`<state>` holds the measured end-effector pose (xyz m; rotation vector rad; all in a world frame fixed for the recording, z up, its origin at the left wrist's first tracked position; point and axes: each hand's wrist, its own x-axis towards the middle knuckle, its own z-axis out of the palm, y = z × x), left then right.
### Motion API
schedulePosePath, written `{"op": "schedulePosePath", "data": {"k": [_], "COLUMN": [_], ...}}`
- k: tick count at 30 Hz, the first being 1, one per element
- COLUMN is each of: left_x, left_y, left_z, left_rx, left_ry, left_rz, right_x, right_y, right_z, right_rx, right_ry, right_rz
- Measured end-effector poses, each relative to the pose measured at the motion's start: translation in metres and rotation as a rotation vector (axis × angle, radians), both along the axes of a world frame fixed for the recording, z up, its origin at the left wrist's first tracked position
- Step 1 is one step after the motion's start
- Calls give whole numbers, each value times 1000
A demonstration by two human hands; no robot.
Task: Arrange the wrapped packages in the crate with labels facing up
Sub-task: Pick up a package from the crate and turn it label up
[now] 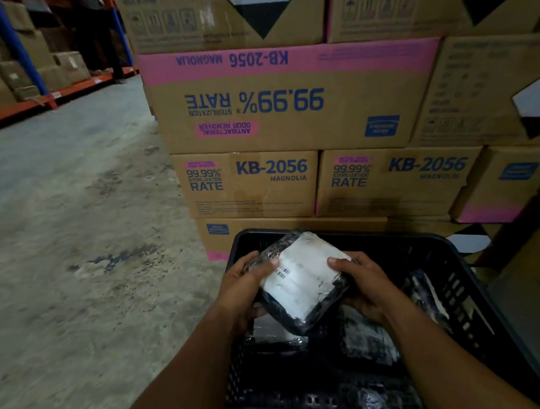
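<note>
Your left hand (248, 284) and right hand (364, 286) clamped on opposite sides of one wrapped package (300, 281), white label up, tilted above the black crate's (464, 295) far-left corner, more packages (369, 339) lying inside below.

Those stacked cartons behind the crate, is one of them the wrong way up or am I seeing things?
Yes. The large KB-2056 carton sits upside down: its print reads inverted, while the two smaller KB-2056 cartons below it read upright. The package held by both hands over the black crate looks fine, white label facing up.
</note>
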<state>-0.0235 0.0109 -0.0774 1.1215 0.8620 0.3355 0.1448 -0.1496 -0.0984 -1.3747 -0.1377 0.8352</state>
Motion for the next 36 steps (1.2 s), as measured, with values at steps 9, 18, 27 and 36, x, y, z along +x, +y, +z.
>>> {"op": "schedulePosePath", "data": {"k": [9, 18, 27, 36], "left_x": [-6, 0, -29, -22], "left_y": [5, 11, 19, 20], "left_z": [5, 3, -30, -27], "left_rx": [0, 719, 1035, 1063], "left_ry": [-30, 315, 512, 649], "left_rz": [-82, 7, -168, -248], "right_x": [8, 4, -24, -32], "right_y": [-8, 0, 11, 57], "right_z": [13, -14, -86, -102], "right_rx": [-194, -236, -330, -662], "right_ry": [-77, -100, 18, -437], "right_rz": [374, 292, 40, 348]}}
